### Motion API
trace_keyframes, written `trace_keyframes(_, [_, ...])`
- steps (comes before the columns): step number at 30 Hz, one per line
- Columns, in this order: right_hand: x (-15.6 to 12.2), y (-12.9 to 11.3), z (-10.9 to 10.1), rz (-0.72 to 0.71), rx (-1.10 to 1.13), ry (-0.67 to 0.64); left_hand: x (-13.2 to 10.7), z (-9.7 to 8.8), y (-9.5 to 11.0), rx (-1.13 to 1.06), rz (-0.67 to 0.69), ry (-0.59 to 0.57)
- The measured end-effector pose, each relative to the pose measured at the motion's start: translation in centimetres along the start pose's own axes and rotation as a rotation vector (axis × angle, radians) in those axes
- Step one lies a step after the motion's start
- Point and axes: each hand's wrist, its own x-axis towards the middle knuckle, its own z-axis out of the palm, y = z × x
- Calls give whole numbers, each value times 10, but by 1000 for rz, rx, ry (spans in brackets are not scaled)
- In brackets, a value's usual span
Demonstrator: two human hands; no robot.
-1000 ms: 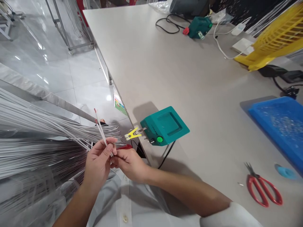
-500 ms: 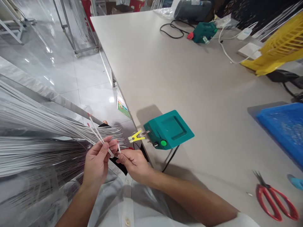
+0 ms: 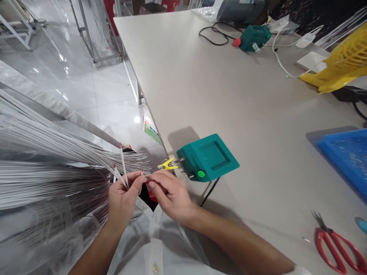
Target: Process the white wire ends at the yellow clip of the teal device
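My left hand (image 3: pixel 123 200) is closed on thin white wires (image 3: pixel 123 168) with red tips that stick up from its fingers. My right hand (image 3: pixel 169 193) pinches another white wire end just right of the left fingers. Both hands sit at the table's near left edge, beside a large bundle of white wires (image 3: pixel 51 168) fanned out at the left. A teal box (image 3: pixel 208 157) with a green button and a yellow clip (image 3: pixel 168 165) stands just right of and beyond my right hand.
Red scissors (image 3: pixel 340 244) lie at the near right of the grey table (image 3: pixel 229 95). A blue tray (image 3: pixel 346 156) and a yellow basket (image 3: pixel 341 63) are at the right. A second teal device (image 3: pixel 254 37) with cables rests at the far end. Tiled floor lies left.
The red-tipped wires in my left hand have tilted more upright and spread apart. My right hand has come up closer to the yellow clip, pinching a wire end.
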Motion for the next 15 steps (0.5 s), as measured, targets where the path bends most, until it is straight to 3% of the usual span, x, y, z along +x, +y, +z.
trace_keyframes(3, [6, -6, -8, 3, 16, 101, -2, 2, 2, 11, -13, -33])
trace_keyframes(8, [10, -5, -9, 86, 76, 72, -8, 7, 7, 152, -4, -129])
trace_keyframes(15, [10, -5, -13, -10, 63, 48, -11, 6, 4, 223, 36, -107])
